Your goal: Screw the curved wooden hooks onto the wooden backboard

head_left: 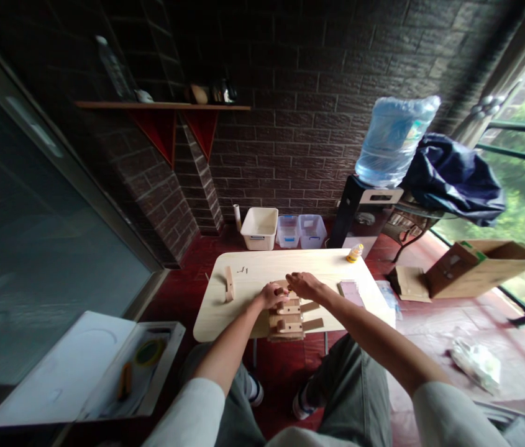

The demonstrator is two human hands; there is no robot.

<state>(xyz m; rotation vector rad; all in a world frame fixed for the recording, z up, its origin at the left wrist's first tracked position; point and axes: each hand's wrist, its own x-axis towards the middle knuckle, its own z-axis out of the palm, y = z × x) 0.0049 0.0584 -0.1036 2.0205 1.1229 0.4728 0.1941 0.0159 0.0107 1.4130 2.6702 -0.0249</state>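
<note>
A wooden assembly [286, 329] of light and darker brown pieces stands at the front edge of the small pale table [253, 261]. Flat brown strips [313, 324] stick out from its right side. Around a small wooden block at the far end, the fingers of my left hand [271, 296] are closed. My right hand [304, 284] is held just over the same end, fingers pinched together; what they grip is too small to make out. To the left lies a separate wooden piece [229, 284], with several small dark screws [243, 270] near it.
A small yellow bottle [355, 253] and a pinkish pad [350, 292] are on the table's right side. Plastic bins [260, 228] stand by the brick wall, beside a water dispenser [360, 211]. An open white case [150, 372] is at lower left, a cardboard box [471, 270] at right.
</note>
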